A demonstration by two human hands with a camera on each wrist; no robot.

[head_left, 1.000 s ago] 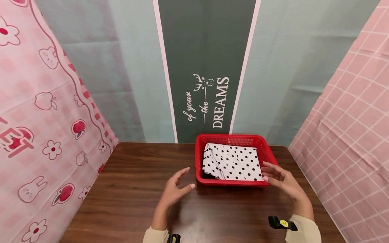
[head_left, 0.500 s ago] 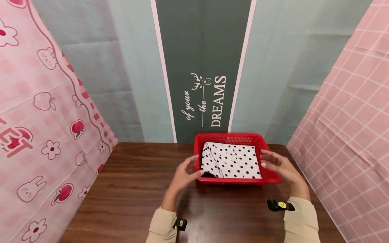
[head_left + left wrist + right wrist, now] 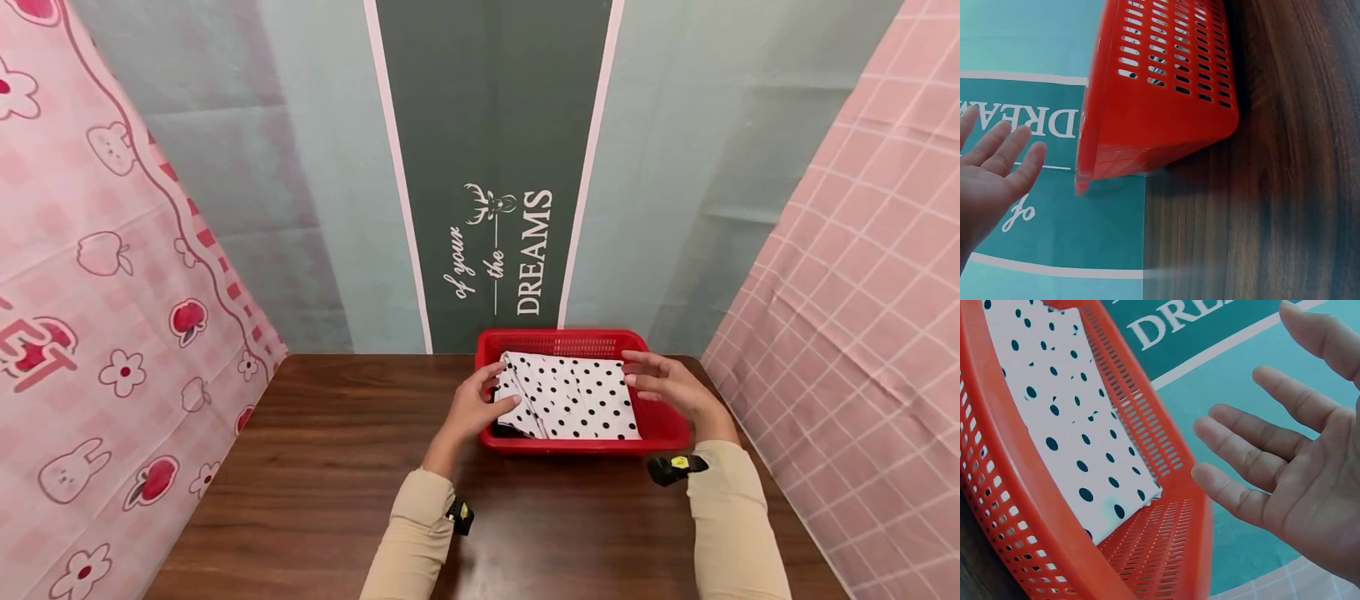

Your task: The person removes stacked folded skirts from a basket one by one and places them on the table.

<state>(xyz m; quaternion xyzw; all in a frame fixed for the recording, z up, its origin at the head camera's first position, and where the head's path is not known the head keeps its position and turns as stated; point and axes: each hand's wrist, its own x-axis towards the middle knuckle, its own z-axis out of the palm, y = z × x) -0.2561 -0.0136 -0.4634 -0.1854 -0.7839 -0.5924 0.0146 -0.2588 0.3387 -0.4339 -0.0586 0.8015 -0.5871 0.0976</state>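
Note:
A red plastic basket (image 3: 585, 447) with slotted walls stands at the back of the table. Inside it lies a folded white cloth with black dots (image 3: 581, 400); something black shows under its near left corner. My left hand (image 3: 477, 406) is over the basket's left rim, fingers spread and holding nothing. Over the right end of the basket is my right hand (image 3: 675, 390), its fingers loosely extended and apart from the cloth. The right wrist view shows the cloth (image 3: 1079, 425) and that hand's bare palm (image 3: 1310, 469).
The brown wooden table (image 3: 337, 467) reaches left and forward of the basket. A grey-green curtain with lettering (image 3: 495, 167) hangs right behind it. Pink printed cloths (image 3: 120, 333) close off both sides. Each wrist carries a small black strapped device (image 3: 675, 468).
Both hands have moved forward; the left also shifted right, from beside the basket to over its rim, and the right shifted slightly left. The cloth still lies in the basket.

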